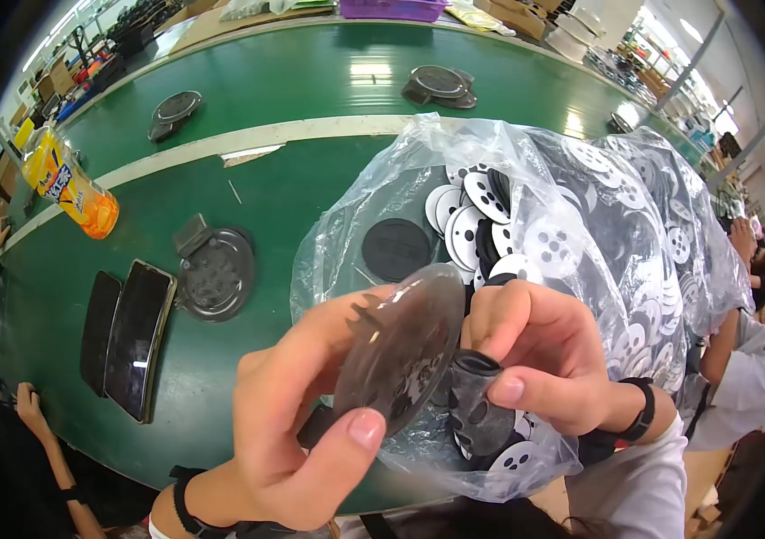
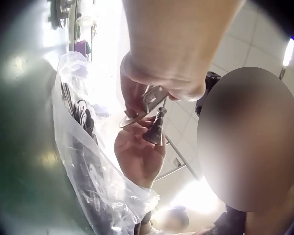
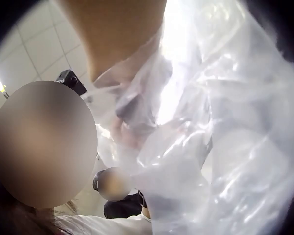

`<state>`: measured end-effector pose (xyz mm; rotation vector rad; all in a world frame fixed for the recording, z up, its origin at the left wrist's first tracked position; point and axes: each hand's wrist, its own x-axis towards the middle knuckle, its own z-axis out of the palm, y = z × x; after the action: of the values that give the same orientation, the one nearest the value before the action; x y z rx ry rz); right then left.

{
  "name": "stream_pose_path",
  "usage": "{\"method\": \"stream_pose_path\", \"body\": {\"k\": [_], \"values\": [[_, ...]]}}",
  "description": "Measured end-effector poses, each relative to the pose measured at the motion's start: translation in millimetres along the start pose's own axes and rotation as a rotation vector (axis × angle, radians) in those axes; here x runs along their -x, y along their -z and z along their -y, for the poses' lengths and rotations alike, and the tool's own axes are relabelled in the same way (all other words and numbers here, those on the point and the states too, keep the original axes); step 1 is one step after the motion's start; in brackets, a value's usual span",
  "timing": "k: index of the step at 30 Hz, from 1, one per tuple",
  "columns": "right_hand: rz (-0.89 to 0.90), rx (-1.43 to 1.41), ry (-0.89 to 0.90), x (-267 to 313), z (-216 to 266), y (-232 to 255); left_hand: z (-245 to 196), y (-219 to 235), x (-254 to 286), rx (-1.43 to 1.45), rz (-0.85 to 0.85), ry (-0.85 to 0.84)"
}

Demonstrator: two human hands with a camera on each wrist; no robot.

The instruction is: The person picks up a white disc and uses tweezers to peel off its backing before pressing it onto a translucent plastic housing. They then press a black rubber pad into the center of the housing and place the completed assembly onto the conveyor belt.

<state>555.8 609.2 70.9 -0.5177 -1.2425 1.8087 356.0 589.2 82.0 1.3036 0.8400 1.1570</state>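
My left hand [image 1: 288,427] holds a translucent grey round plastic cover [image 1: 405,350] on edge, thumb on its near face. Beside it, my right hand [image 1: 549,350] pinches a black disc with holes [image 1: 481,413], which is bent into a roll, between thumb and fingers. In the left wrist view the rolled disc [image 2: 156,131] narrows towards one end, close to the cover. Below both hands lies a clear plastic bag [image 1: 338,216] full of white and black discs with holes [image 1: 465,235]. A plain black disc [image 1: 397,250] lies near its mouth. Bag film covers most of the right wrist view.
Another grey cover [image 1: 216,274] and two phones [image 1: 140,341] lie on the green table [image 1: 293,193] at left, near an orange-yellow bottle [image 1: 73,184]. More covers [image 1: 441,83] rest on the far green strip. Another person's hand [image 1: 30,409] is at the left edge.
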Motion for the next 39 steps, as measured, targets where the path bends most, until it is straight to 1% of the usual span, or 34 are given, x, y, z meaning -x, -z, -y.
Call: {"method": "stream_pose_path", "body": {"k": [1, 3, 4, 5, 6, 8, 9, 10, 12, 13, 15, 19, 21, 22, 24, 28, 30, 32, 34, 35, 37, 38, 39], "values": [[0.014, 0.033, 0.024, 0, 0, 0, 2, 2, 1, 0.005, -0.003, 0.001], [0.033, 0.066, 0.042, -1, -1, 0, 5, 8, 2, -0.075, 0.001, -0.080], [0.011, 0.147, 0.114, 0, -1, -1, 7, 9, 3, -0.074, -0.004, -0.079], [-0.011, 0.227, 0.187, 0, 0, -2, 8, 10, 4, -0.165, -0.003, -0.159], [-0.009, 0.227, 0.185, 1, 1, -4, 8, 11, 5, -0.257, -0.002, -0.239], [-0.033, 0.639, 0.396, 4, 4, -6, 5, 8, 5, -0.245, 0.020, -0.235], [0.050, 0.746, 0.508, 4, 3, -1, 5, 5, 5, -0.233, 0.047, -0.231], [0.048, 0.752, 0.508, 4, 3, -2, 6, 3, 4, -0.229, 0.049, -0.235], [0.001, 0.782, 0.677, 3, -2, -9, 10, -2, 4, -0.266, -0.033, -0.317], [-0.019, 0.773, 0.716, 2, -5, -10, 11, 1, 2, -0.264, -0.031, -0.317], [-0.033, 0.777, 0.735, 1, -8, -9, 14, 8, 0, -0.381, 0.107, -0.407], [-0.056, 0.832, 0.789, -2, -7, -10, 17, 3, 2, -0.324, 0.079, -0.367], [-0.052, 0.864, 0.816, -3, -6, -9, 15, 0, 3, -0.307, 0.009, -0.381], [-0.045, 0.897, 0.843, -4, -6, -9, 15, 1, 2, -0.307, 0.011, -0.379], [-0.064, 0.854, 0.849, -5, -10, -10, 13, 4, -5, -0.296, 0.095, -0.455], [-0.078, 0.791, 0.831, -3, -11, -10, 13, 11, -8, -0.276, 0.135, -0.464], [-0.067, 0.786, 0.813, -4, -11, -9, 12, 12, -8, -0.290, 0.161, -0.496], [-0.058, 0.779, 0.789, -2, -9, -7, 11, 10, -7, -0.244, 0.156, -0.460], [-0.014, 0.744, 0.629, 0, -5, -5, 11, 10, -6, -0.197, 0.146, -0.426], [-0.010, 0.744, 0.622, 1, -3, -5, 12, 10, -6, -0.196, 0.149, -0.429], [-0.023, 0.712, 0.468, 2, 1, -5, 13, 12, -6, -0.188, 0.145, -0.427], [-0.018, 0.715, 0.463, 2, 2, -5, 12, 12, -6, -0.191, 0.147, -0.413], [-0.012, 0.667, 0.387, 3, 4, -5, 12, 12, -6, -0.193, 0.149, -0.402]]}}
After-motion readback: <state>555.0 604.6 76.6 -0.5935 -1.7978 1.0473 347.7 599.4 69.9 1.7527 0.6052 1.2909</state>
